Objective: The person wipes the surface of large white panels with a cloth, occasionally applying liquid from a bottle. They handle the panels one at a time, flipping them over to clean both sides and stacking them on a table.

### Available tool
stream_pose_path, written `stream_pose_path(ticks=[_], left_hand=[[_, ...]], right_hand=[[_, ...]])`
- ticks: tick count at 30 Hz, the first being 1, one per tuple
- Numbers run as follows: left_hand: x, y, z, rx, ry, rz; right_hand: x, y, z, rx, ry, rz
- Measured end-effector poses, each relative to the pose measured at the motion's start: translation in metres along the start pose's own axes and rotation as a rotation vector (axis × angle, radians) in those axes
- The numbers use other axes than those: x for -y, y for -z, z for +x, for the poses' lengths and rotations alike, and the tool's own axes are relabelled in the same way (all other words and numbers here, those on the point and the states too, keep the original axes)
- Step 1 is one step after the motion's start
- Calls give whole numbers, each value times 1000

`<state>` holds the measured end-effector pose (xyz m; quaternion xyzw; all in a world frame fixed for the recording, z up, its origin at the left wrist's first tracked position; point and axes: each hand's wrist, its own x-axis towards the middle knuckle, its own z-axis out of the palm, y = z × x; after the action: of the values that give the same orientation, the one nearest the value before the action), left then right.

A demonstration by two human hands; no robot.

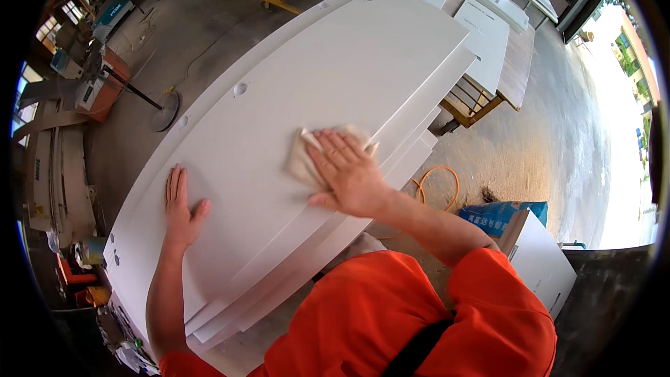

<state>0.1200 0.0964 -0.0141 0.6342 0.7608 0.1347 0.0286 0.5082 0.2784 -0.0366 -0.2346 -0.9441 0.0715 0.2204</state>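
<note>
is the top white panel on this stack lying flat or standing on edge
Lying flat: the top white panel shows its broad face upward, the left hand resting on it.

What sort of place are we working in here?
Probably a woodworking or panel-finishing workshop: there's a stack of large white panels, more boards on a yellow-legged table, and a dusty-looking floor.

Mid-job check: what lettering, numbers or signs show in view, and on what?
Wording isn't copied here; print stands on:
Blue bag: large pale characters.
Too small or blurred to read:
Teal unit: white lettering.
Orange box: label.
Pale unit, far left: dark lettering.
Rear white panels: dark print.
White board beside the bag: dark marks.
Large white panel: no print visible.
</note>
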Motion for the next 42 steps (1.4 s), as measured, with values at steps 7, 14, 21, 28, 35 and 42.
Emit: stream_pose_path(ticks=[7, 14, 21, 28, 35, 42], left_hand=[[-13, 31, -161, 34, -142, -22], [8, 54, -239, 37, -37, 66], [10, 49, -316, -75, 170, 135], [-26, 40, -273, -93, 199, 114], [40, 49, -323, -200, 727, 191], [143, 47, -372, -297, 1439, 324]], right_hand=[[-40, -5, 7, -157, -302, -253], [279, -86, 3, -6, 395, 186], [-58, 11, -6, -111, -500, -343], [188, -45, -7, -11, 271, -5], [39, -15, 58, 174, -45, -175], [-113, -33, 176, 277, -459, -376]])
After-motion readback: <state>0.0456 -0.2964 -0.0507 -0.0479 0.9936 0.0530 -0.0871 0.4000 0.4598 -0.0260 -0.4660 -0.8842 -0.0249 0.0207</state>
